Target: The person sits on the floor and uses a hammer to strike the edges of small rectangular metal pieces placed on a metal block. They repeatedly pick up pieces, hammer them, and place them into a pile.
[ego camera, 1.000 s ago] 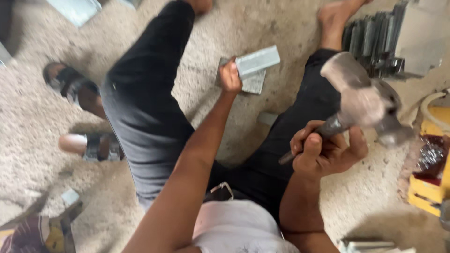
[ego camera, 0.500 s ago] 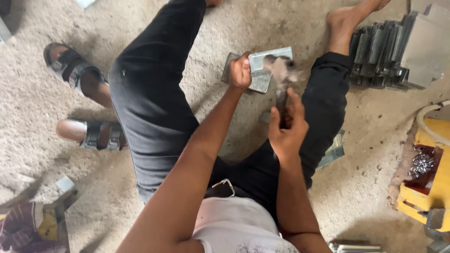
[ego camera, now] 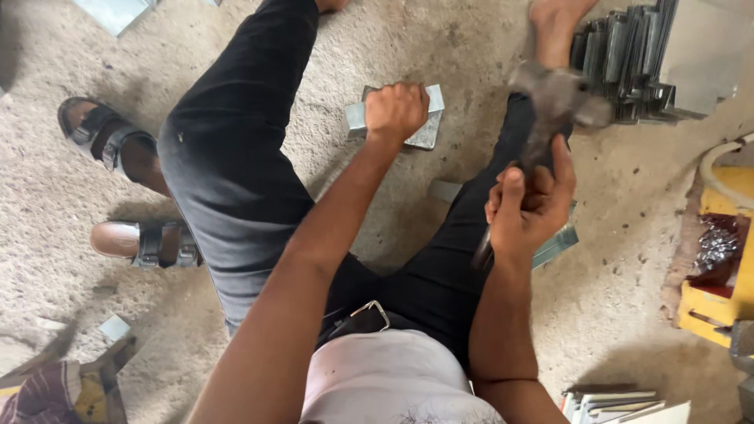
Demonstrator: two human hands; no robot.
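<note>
A grey metal piece is being pinned to the concrete floor by the closed left hand. To the right of that piece, a hammer is being gripped by the right hand, its blurred head being held raised near the stacked metal brackets.

**Rough concrete floor, clutter at edges**

Floor: bare grey concrete, gritty, w/ pale patches. Soft daylight, faint shadows. Stack of metal brackets top right, beside a grey sheet. Yellow box at right edge. Two sandals on left. Metal piece top left. No walls or windows in view.
</note>
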